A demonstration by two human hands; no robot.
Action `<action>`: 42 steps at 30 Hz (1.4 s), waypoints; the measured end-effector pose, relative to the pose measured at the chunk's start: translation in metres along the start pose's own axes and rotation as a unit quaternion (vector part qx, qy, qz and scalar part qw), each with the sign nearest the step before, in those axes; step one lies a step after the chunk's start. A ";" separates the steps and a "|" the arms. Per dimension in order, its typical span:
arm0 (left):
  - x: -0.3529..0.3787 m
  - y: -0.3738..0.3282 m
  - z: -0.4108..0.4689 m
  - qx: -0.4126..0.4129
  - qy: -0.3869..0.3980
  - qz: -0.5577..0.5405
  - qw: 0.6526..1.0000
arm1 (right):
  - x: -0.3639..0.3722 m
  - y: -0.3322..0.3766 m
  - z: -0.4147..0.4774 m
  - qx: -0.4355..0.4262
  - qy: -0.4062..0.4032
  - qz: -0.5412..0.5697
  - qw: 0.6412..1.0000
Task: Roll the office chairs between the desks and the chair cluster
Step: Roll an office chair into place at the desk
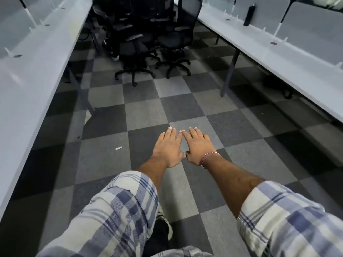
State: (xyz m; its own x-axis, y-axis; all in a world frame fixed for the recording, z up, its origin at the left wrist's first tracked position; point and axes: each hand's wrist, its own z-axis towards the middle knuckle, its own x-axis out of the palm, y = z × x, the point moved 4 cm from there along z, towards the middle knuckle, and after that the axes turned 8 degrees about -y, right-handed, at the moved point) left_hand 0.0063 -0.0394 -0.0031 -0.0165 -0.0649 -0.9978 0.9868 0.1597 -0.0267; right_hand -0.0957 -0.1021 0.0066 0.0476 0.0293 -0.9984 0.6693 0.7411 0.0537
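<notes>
Empty-handed in the aisle: a person's left hand [168, 147] and right hand [197, 145] reached forward side by side over the checked carpet [144, 112]. Both were palms down with fingers straight, gripping nothing, the index fingertips almost meeting. A red-and-white thread [208, 158] circled the right wrist.

The chairs [148, 39] stood bunched at the far end of the aisle, well apart from both hands, between the left bench [27, 75] and the right bench [278, 52]. The two nearest showed star bases on castors, armrests and dark backs. A dark bottle [249, 14] stood upright on the right bench.

With no chair in hand, the next move was likely a walk to the cluster. Each chair would probably roll readily, though carpet would add drag and swivelling castors could let it veer. The stiff top rim of the backrest, or both armrests, looked the soundest hold; one back appeared to be mesh, which would give under a push. The bases sat packed close and could snag one another, so the front chair seemed the one to draw out first.
</notes>
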 end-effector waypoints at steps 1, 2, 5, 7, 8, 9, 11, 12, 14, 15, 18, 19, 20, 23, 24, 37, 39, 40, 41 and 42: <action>0.003 0.006 0.010 0.001 0.003 0.004 1.000 | 0.003 -0.001 0.012 -0.001 0.005 0.000 1.000; 0.005 0.016 0.025 -0.006 0.007 -0.002 1.000 | 0.006 -0.004 0.030 0.010 0.007 0.009 1.000; 0.009 0.052 0.075 -0.007 0.011 -0.008 1.000 | 0.009 -0.006 0.090 0.017 0.014 0.013 1.000; 0.007 0.072 0.107 0.000 0.019 -0.013 1.000 | 0.008 -0.006 0.129 0.018 0.018 0.015 1.000; 0.005 0.084 0.123 0.001 0.020 -0.005 1.000 | 0.006 -0.007 0.147 0.025 0.017 0.016 0.999; 0.006 0.096 0.140 0.003 0.017 -0.002 1.000 | 0.006 -0.009 0.166 0.029 0.012 0.020 0.999; 0.004 0.116 0.170 0.002 0.014 -0.001 1.000 | 0.003 -0.013 0.202 0.030 0.011 0.025 0.999; 0.004 0.126 0.187 0.002 0.017 -0.006 1.000 | 0.002 -0.015 0.220 0.029 0.018 0.028 0.999; 0.006 0.142 0.214 0.001 0.016 -0.013 1.000 | 0.002 -0.021 0.250 0.026 0.023 0.030 0.999; 0.008 0.151 0.229 -0.001 0.017 -0.013 1.000 | 0.004 -0.025 0.267 0.026 0.026 0.030 0.999; 0.019 0.179 0.275 -0.017 0.018 -0.002 1.000 | 0.011 -0.038 0.322 0.025 0.042 0.024 0.999; 0.023 0.187 0.289 -0.022 0.017 -0.006 1.000 | 0.014 -0.042 0.339 0.024 0.045 0.024 0.998; 0.027 0.196 0.307 -0.029 0.016 -0.009 0.999 | 0.018 -0.046 0.360 0.024 0.048 0.025 0.998; 0.038 0.220 0.361 -0.046 0.011 -0.018 0.999 | 0.029 -0.056 0.420 0.029 0.047 0.041 0.998; 0.041 0.229 0.380 -0.055 0.009 -0.017 0.998 | 0.029 -0.059 0.443 0.024 0.048 0.041 0.998; 0.057 0.360 0.557 -0.165 0.015 -0.065 0.984 | 0.030 -0.073 0.692 -0.064 0.077 0.037 0.994; 0.065 0.393 0.582 -0.177 0.013 -0.071 0.982 | 0.039 -0.064 0.735 -0.073 0.075 0.038 0.994; 0.069 0.414 0.596 -0.183 0.015 -0.072 0.980 | 0.043 -0.058 0.760 -0.078 0.073 0.037 0.994; 0.074 0.434 0.608 -0.189 0.019 -0.074 0.979 | 0.048 -0.052 0.782 -0.079 0.069 0.037 0.994; 0.078 0.458 0.623 -0.192 0.021 -0.074 0.978 | 0.053 -0.044 0.809 -0.080 0.069 0.035 0.994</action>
State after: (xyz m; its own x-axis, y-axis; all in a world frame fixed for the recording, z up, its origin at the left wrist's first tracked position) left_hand 0.5578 -0.5854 -0.0548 -0.1697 -0.0756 -0.9826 0.8401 0.5102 -0.1843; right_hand 0.4773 -0.6759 -0.0361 -0.0192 0.1682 -0.9856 0.5406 0.8309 0.1313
